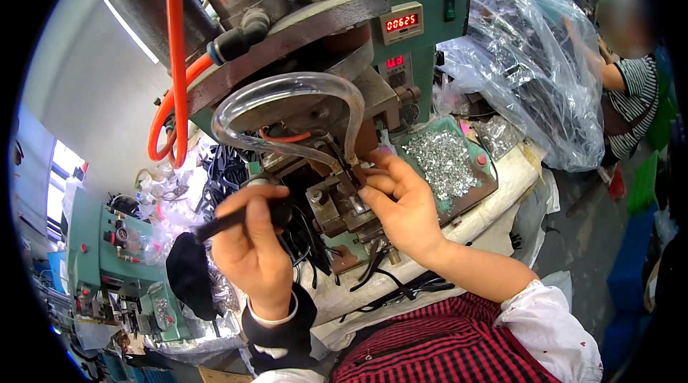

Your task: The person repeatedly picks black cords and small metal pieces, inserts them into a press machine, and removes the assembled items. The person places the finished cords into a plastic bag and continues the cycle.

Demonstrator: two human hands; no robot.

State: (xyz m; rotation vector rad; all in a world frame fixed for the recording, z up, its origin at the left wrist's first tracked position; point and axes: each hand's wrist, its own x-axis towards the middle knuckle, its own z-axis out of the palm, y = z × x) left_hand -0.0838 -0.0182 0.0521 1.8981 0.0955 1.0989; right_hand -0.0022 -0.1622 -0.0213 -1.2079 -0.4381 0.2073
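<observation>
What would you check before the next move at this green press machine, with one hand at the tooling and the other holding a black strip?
1. Left hand has a firm pinch on the black strip: ok.
2. Right hand fingertips rest at the metal tooling block, inside the press zone: not ok until withdrawn.
3. Small metal piece seated in the tooling: cannot tell, fingers hide it.
4. Tray of silver metal pieces within reach and stocked: ok.
5. Clear tube and orange hose away from both hands: ok.
</observation>
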